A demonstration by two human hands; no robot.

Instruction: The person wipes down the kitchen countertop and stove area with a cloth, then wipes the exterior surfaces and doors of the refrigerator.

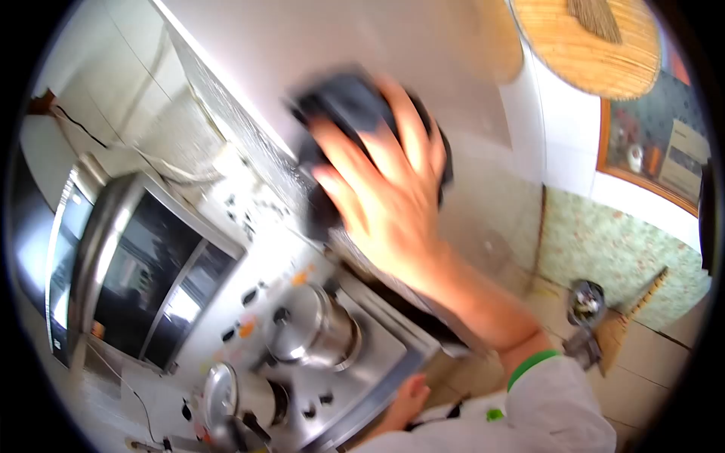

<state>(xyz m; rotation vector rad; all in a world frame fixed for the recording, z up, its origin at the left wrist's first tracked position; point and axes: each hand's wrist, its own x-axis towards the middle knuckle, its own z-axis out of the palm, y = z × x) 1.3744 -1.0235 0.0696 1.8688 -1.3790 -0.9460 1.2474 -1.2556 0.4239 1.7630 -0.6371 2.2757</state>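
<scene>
My right hand presses a dark cloth against a smooth, light metallic panel in the upper middle. Its fingers are spread over the bunched cloth, and both are blurred by motion. Lower down, my left hand is beside the front edge of the stove. It is small in view and its fingers are not clear enough to tell whether they are open or closed. A lidded steel pot stands on the stove, below my right hand.
Another lidded pot with a dark handle is at the lower left. A dark glass-fronted appliance is on the left. A woven round tray hangs at the upper right. A metal dustpan-like object lies on the tiled floor.
</scene>
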